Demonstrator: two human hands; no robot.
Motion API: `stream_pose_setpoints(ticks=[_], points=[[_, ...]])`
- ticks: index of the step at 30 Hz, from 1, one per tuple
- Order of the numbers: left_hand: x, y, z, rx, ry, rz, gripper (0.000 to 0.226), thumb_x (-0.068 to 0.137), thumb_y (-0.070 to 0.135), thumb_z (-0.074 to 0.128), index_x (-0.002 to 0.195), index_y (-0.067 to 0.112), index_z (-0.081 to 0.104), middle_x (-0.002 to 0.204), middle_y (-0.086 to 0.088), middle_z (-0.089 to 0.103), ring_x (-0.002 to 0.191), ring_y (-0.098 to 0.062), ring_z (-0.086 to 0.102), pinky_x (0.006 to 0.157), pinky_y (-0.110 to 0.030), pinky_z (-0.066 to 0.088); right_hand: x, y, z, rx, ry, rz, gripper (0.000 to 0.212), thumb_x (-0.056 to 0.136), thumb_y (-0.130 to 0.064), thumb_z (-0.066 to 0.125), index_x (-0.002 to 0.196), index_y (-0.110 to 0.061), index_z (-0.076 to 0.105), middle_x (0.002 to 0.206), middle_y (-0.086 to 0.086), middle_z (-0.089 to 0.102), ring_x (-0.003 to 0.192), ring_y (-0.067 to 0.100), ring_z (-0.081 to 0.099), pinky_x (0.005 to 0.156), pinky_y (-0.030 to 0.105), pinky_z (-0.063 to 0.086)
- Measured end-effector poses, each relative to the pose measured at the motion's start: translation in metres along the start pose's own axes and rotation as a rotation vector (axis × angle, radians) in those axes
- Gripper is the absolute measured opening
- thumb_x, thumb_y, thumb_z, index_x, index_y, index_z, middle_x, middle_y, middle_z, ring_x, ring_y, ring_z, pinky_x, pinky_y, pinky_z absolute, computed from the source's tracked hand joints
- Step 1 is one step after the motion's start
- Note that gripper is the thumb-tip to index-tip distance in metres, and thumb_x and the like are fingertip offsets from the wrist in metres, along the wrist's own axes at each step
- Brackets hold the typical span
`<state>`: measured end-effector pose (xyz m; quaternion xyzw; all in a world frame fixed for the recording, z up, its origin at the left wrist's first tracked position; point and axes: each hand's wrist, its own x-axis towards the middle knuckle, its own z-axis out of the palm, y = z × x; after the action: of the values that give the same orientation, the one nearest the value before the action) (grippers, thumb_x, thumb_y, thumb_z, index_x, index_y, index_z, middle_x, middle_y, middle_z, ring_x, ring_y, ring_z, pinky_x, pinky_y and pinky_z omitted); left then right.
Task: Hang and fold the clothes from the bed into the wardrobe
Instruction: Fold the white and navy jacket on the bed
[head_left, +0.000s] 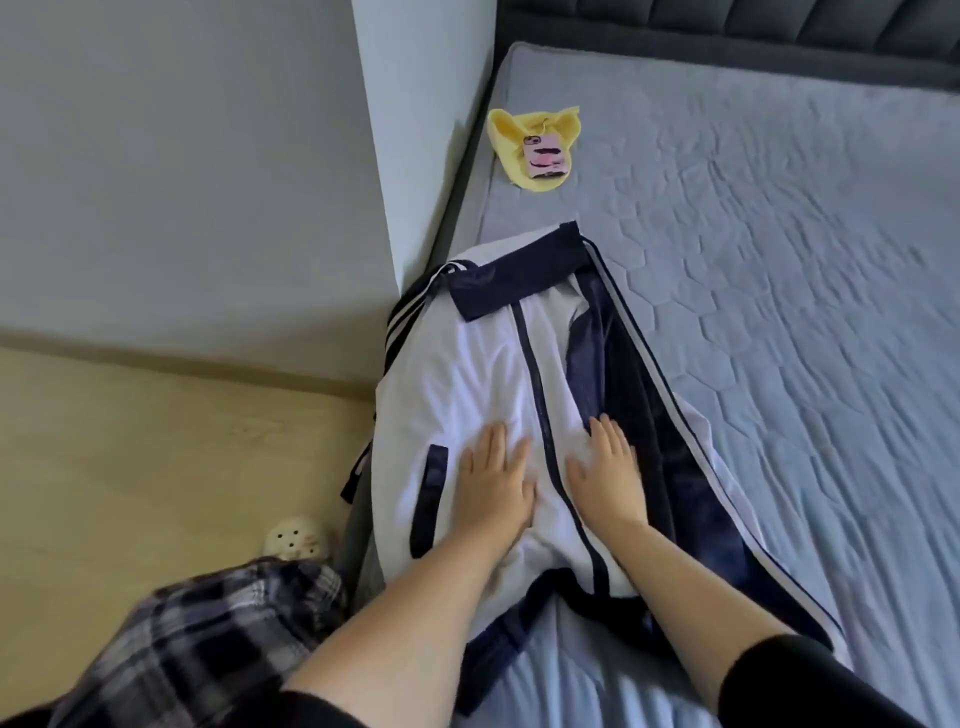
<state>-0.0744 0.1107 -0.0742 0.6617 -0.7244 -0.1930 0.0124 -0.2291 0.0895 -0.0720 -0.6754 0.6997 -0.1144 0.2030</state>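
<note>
White and navy track jacket (483, 374): laid front-up, zipped, along the near left edge of my bed (779, 312), collar pointing away. My left hand (493, 480) and right hand (605, 475): both flat on its chest either side of the zip, fingers straight, gripping nothing. Yellow cloth (511, 137) beyond, pink phone (543, 156) lying on it.

Grey quilted mattress (779, 260), dark padded headboard (727, 26), grey wall (182, 156), pale wooden floor (156, 467)
</note>
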Motion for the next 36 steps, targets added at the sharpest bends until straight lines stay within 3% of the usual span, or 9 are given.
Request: stream_pose_setpoints(ticks=[5, 10, 14, 17, 23, 26, 30, 33, 36], points=[[-0.014, 0.007, -0.017, -0.187, 0.036, 0.05, 0.046, 0.102, 0.037, 0.023, 0.145, 0.022, 0.032, 0.16, -0.001, 0.002, 0.147, -0.018, -0.001, 0.119, -0.042, 0.005, -0.023, 0.014, -0.028, -0.165, 0.196, 0.097, 0.055, 0.092, -0.043, 0.051, 0.135, -0.009, 0.04, 0.115, 0.012, 0.06, 0.103, 0.033, 0.058, 0.078, 0.04, 0.046], [-0.039, 0.031, -0.025, -0.198, 0.048, 0.285, 0.047, 0.1, 0.041, 0.037, 0.138, 0.017, 0.047, 0.15, -0.001, 0.035, 0.141, -0.016, 0.023, 0.115, -0.037, 0.016, -0.012, 0.042, -0.085, -0.303, -0.269, 0.276, 0.02, 0.081, -0.026, 0.057, 0.085, -0.006, 0.056, 0.069, 0.005, 0.058, 0.065, 0.025, 0.054, 0.056, 0.028, 0.04], [-0.052, 0.052, -0.019, -0.005, -0.057, 0.431, 0.071, 0.085, 0.064, 0.047, 0.143, 0.023, 0.039, 0.152, 0.001, 0.03, 0.141, -0.018, 0.02, 0.115, -0.039, 0.016, -0.004, 0.05, -0.111, -0.331, -0.436, 0.287, 0.04, 0.089, -0.034, 0.055, 0.064, -0.003, 0.055, 0.032, 0.003, 0.052, 0.04, 0.021, 0.054, 0.05, 0.025, 0.046], [-0.058, 0.052, -0.011, 0.128, -0.111, 0.463, 0.088, 0.076, 0.064, 0.059, 0.148, 0.027, 0.025, 0.157, 0.001, 0.017, 0.145, -0.021, 0.009, 0.116, -0.042, 0.013, -0.02, 0.063, -0.111, -0.167, -0.58, 0.32, 0.05, 0.084, -0.051, 0.064, 0.077, -0.002, 0.058, 0.037, 0.004, 0.055, 0.034, 0.019, 0.049, 0.043, 0.021, 0.043], [-0.058, 0.032, -0.007, -0.113, -0.064, 0.352, 0.078, 0.08, 0.033, 0.069, 0.147, 0.021, 0.031, 0.155, -0.001, 0.024, 0.142, -0.018, 0.022, 0.115, -0.03, 0.021, -0.018, 0.068, -0.13, 0.439, -0.677, 0.566, 0.038, 0.092, -0.021, 0.061, 0.06, -0.011, 0.043, 0.031, -0.001, 0.035, 0.023, 0.006, 0.024, 0.032, 0.009, 0.019], [-0.055, 0.023, -0.007, -0.232, -0.038, 0.31, 0.078, 0.079, 0.028, 0.069, 0.147, 0.017, 0.033, 0.153, -0.002, 0.028, 0.14, -0.019, 0.026, 0.113, -0.032, 0.026, 0.013, 0.073, -0.179, 0.68, -0.085, 0.572, 0.033, 0.096, -0.018, 0.056, 0.065, -0.01, 0.047, 0.035, 0.0, 0.049, 0.023, 0.006, 0.04, 0.028, 0.014, 0.031], [-0.052, 0.021, -0.005, -0.274, 0.091, 0.297, 0.072, 0.078, 0.031, 0.071, 0.141, 0.015, 0.04, 0.14, -0.002, 0.042, 0.126, -0.02, 0.041, 0.103, -0.035, 0.038, 0.036, 0.071, -0.223, 0.826, 0.638, 0.387, 0.021, 0.089, -0.008, 0.047, 0.076, -0.024, 0.044, 0.078, 0.0, 0.057, 0.065, 0.012, 0.06, 0.059, 0.029, 0.046], [-0.051, 0.024, -0.005, -0.301, 0.116, 0.258, 0.036, 0.079, 0.035, 0.069, 0.111, 0.022, 0.059, 0.112, 0.004, 0.053, 0.11, -0.017, 0.048, 0.087, -0.026, 0.039, 0.019, 0.049, -0.191, 0.432, 0.419, 0.244, 0.012, 0.089, -0.009, 0.048, 0.089, -0.017, 0.057, 0.086, 0.001, 0.055, 0.074, 0.014, 0.047, 0.069, 0.029, 0.038], [-0.052, 0.026, -0.009, -0.356, 0.121, 0.254, 0.024, 0.081, 0.031, 0.068, 0.102, 0.02, 0.065, 0.104, 0.005, 0.05, 0.102, -0.015, 0.052, 0.083, -0.024, 0.04, -0.031, 0.038, -0.144, 0.318, -0.129, -0.006, 0.027, 0.094, -0.021, 0.052, 0.117, -0.01, 0.06, 0.117, 0.01, 0.062, 0.092, 0.013, 0.053, 0.078, 0.027, 0.047]])
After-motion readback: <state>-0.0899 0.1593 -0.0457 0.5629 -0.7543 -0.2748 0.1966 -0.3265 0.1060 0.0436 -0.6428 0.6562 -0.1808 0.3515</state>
